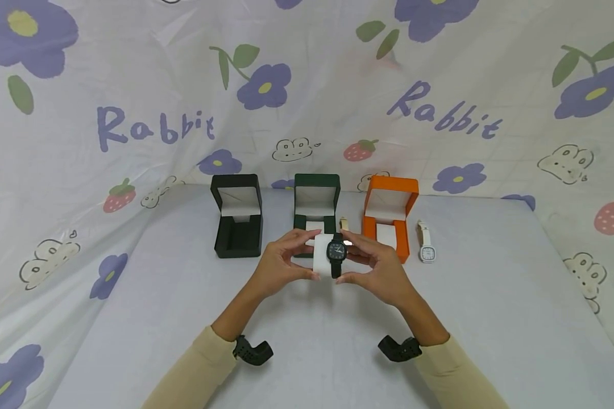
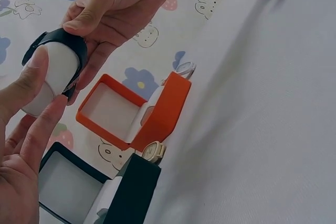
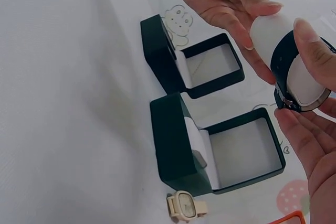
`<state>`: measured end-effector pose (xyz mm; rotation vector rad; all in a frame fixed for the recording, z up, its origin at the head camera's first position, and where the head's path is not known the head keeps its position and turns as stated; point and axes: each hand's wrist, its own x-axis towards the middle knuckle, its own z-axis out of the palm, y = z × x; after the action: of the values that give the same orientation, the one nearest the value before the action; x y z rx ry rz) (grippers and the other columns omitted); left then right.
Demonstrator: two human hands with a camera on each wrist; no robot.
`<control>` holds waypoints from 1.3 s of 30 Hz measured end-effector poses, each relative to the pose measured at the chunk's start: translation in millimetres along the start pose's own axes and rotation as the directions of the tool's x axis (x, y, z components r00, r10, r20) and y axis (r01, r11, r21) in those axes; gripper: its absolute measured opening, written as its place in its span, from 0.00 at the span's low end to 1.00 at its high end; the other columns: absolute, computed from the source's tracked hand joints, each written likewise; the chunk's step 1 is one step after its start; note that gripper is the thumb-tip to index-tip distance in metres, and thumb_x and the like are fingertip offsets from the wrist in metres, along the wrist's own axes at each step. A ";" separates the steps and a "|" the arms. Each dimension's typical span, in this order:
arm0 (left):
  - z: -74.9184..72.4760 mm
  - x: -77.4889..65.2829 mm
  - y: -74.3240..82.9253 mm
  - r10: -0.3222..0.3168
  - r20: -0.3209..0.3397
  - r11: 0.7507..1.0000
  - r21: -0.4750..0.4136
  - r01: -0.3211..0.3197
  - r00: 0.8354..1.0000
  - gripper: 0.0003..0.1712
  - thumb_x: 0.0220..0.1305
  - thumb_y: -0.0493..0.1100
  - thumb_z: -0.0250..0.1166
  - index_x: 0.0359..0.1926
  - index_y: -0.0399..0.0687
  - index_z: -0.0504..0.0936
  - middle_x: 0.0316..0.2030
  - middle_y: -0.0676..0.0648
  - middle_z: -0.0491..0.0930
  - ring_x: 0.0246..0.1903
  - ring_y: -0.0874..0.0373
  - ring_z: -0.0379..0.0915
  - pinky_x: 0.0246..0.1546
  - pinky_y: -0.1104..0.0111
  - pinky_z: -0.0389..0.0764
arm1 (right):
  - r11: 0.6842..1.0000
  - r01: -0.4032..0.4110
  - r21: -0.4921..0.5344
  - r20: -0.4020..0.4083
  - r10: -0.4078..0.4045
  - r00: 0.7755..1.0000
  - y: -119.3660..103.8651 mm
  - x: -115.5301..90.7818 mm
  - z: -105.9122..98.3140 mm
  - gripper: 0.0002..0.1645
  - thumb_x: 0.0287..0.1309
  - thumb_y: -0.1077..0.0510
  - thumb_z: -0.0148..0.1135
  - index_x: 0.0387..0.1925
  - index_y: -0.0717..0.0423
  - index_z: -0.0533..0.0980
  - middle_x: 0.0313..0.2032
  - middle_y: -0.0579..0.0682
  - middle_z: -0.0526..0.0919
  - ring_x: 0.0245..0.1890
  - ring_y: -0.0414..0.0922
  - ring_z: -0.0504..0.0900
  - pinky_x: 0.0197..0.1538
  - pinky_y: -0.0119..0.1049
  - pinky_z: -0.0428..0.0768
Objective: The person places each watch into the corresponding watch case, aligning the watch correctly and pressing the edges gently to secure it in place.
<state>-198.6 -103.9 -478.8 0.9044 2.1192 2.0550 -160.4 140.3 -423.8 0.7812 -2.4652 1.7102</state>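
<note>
Both hands hold up a white watch cushion (image 1: 322, 258) with a black wristwatch (image 1: 336, 250) strapped round it toward its right end. My left hand (image 1: 278, 264) grips the cushion's left end, thumb below and fingers above. On the other side, my right hand (image 1: 385, 271) pinches the watch, its thumb and fingertips at the strap's edges. The dial faces up in the head view. In the right wrist view the strap's buckle (image 3: 286, 102) shows beneath the cushion. Behind the hands stands an open green watch box (image 1: 317, 180), its front partly hidden.
An open black box (image 1: 237, 250) stands at left, its inside bare of a cushion. At right is an open orange box (image 1: 402, 244) with a white cushion (image 1: 386, 234). Beside it lies a white-strapped watch (image 1: 426, 244). A gold-coloured watch (image 3: 186, 206) lies next to the green box.
</note>
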 end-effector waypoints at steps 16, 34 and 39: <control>3.9 -0.6 -0.5 -0.035 0.018 0.999 -0.034 0.036 0.999 0.49 0.44 0.24 0.80 0.70 0.45 0.74 0.57 0.42 0.75 0.55 0.44 0.80 0.44 0.50 0.87 | 0.999 -0.008 0.049 0.007 0.007 1.000 37.3 -2.4 4.1 0.52 0.43 0.63 0.83 0.72 0.54 0.70 0.65 0.55 0.77 0.57 0.52 0.83 0.56 0.37 0.82; 2.6 0.9 3.8 0.012 0.019 0.999 -0.032 -0.012 1.000 0.48 0.45 0.26 0.80 0.70 0.46 0.74 0.60 0.44 0.72 0.64 0.44 0.71 0.43 0.57 0.88 | 0.999 0.023 0.042 -0.013 -0.022 1.000 33.9 2.6 11.3 0.52 0.49 0.66 0.80 0.74 0.48 0.67 0.68 0.53 0.74 0.61 0.52 0.79 0.59 0.50 0.81; 4.3 0.4 4.2 0.026 0.032 0.999 -0.024 -0.025 0.999 0.48 0.45 0.26 0.80 0.70 0.41 0.73 0.60 0.43 0.72 0.64 0.46 0.70 0.42 0.56 0.88 | 0.999 -0.003 0.040 -0.012 0.003 1.000 30.3 2.6 9.5 0.47 0.54 0.62 0.78 0.73 0.40 0.69 0.67 0.49 0.75 0.56 0.51 0.83 0.53 0.50 0.85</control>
<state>-195.6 -100.1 -475.3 0.9597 2.0741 2.0585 -173.1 138.9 -453.0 0.7691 -2.4327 1.7651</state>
